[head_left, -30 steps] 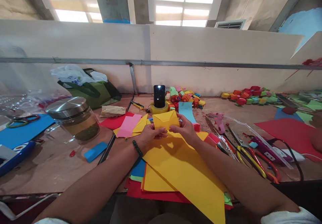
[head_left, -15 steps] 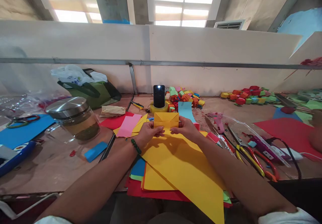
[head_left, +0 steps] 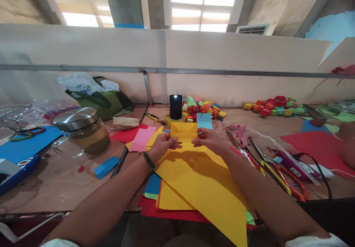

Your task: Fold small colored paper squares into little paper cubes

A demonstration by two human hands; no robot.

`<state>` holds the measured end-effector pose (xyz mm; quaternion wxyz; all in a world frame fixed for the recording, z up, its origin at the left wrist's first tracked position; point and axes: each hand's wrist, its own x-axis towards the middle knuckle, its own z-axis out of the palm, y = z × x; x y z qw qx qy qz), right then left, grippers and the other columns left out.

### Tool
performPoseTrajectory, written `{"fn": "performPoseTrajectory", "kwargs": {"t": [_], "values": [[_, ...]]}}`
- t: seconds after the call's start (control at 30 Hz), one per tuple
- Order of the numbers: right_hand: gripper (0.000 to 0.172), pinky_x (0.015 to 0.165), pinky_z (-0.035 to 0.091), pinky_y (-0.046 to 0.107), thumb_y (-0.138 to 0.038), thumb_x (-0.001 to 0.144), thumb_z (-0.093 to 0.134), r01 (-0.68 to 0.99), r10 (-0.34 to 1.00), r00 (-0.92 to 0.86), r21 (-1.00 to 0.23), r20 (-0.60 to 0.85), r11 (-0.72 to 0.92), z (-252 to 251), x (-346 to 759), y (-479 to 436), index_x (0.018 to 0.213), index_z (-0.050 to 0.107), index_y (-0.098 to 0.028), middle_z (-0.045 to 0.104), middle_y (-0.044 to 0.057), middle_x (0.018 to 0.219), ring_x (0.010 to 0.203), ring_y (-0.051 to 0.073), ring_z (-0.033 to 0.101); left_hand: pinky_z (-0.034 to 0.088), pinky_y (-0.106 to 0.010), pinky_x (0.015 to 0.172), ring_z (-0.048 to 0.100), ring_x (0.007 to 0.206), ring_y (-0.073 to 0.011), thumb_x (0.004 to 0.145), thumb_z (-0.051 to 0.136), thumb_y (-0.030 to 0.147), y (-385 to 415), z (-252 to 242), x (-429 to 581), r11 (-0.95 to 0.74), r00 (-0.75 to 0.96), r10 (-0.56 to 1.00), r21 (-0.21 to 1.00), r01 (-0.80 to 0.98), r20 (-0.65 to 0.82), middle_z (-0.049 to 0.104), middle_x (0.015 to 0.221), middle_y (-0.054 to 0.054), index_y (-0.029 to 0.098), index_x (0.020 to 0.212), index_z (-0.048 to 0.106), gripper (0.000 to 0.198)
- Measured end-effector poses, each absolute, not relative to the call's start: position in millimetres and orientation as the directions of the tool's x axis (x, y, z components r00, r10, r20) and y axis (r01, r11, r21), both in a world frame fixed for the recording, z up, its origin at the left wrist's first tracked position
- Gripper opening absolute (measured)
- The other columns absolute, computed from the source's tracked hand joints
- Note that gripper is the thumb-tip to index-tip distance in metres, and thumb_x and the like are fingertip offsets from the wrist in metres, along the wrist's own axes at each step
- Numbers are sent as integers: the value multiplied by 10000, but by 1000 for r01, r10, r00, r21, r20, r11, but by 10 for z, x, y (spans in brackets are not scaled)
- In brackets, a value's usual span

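A small folded yellow paper piece (head_left: 183,130) is held up between both hands over the table. My left hand (head_left: 162,146) pinches its left lower edge, fingers closed, a beaded bracelet on the wrist. My right hand (head_left: 207,140) pinches its right lower edge, a ring on one finger. Under the hands lies a stack of coloured paper sheets, with a large yellow sheet (head_left: 202,184) on top reaching to the near table edge.
A glass jar with a metal lid (head_left: 83,130) stands left. A phone (head_left: 175,107) stands on a tape roll behind the hands, beside piles of small folded paper boxes (head_left: 203,108). A glue gun (head_left: 240,131), scissors and pliers (head_left: 273,171) lie right. A green bag (head_left: 102,99) sits back left.
The top flap of the yellow piece has been folded down, so it went from a pointed envelope shape to a flat rectangle. Both hands shifted slightly away from me.
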<state>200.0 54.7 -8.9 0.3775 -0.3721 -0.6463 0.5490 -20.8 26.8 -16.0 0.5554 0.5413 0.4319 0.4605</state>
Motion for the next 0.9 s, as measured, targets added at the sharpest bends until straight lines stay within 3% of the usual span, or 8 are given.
{"fn": "performPoseTrajectory", "kwargs": {"t": [0.17, 0.3, 0.5, 0.57, 0.67, 0.8, 0.9], "values": [[395, 597, 484, 248, -429, 556, 818, 24, 918, -381, -991, 109, 128, -99, 1970, 522, 810, 647, -180, 689, 12, 804, 676, 136, 613, 501, -235, 570, 691, 585, -165, 553, 832, 508, 247, -106, -223, -31, 383, 923, 1000, -2, 30, 715, 744, -35, 155, 972, 616, 589], [403, 555, 485, 254, -432, 505, 839, -67, 961, -263, -996, 80, 64, -165, 1847, 487, 704, 586, -190, 647, -19, 668, 589, 130, 589, 487, -211, 591, 688, 635, -144, 599, 824, 450, 219, -124, -174, 12, 211, 977, 994, -109, 12, 710, 780, -16, 194, 1127, 555, 645], [365, 573, 525, 280, -548, 709, 660, -129, 927, -361, -990, 100, 56, -244, 1741, 455, 800, 606, -198, 665, 11, 675, 569, 144, 619, 498, -219, 646, 659, 688, -132, 581, 839, 395, 245, -171, -165, 130, 190, 979, 950, -284, -77, 704, 781, -19, 157, 836, 646, 398], [340, 589, 528, 273, -499, 736, 627, -120, 929, -330, -984, 165, 132, -210, 1789, 468, 918, 625, -212, 684, 9, 735, 590, 138, 635, 506, -233, 683, 661, 723, -142, 572, 845, 360, 267, -158, -200, 133, 210, 975, 942, -309, -69, 712, 797, -16, 161, 828, 664, 371], [430, 686, 542, 289, -330, 656, 689, -57, 883, -367, -955, 292, 292, -149, 1874, 469, 1078, 635, -268, 703, 1, 906, 693, 139, 655, 498, -236, 702, 655, 742, -144, 586, 837, 329, 282, -143, -237, 148, 249, 965, 955, -258, -82, 721, 821, -21, 159, 834, 692, 334], [228, 729, 525, 309, -257, 640, 687, 101, 815, -469, -895, 342, 434, -174, 1924, 453, 861, 717, -209, 703, 41, 885, 790, 186, 653, 495, -233, 700, 651, 785, -152, 604, 827, 316, 257, -125, -224, 169, 311, 945, 967, -191, -104, 720, 895, -32, 159, 892, 698, 353], [137, 699, 523, 315, -310, 657, 709, 169, 843, -400, -875, 359, 453, -231, 1933, 487, 727, 705, -193, 695, 50, 798, 763, 197, 643, 509, -236, 651, 656, 756, -150, 715, 740, 404, 236, -92, -221, 179, 269, 956, 957, -230, -114, 693, 855, -17, 200, 1054, 647, 407]]}}
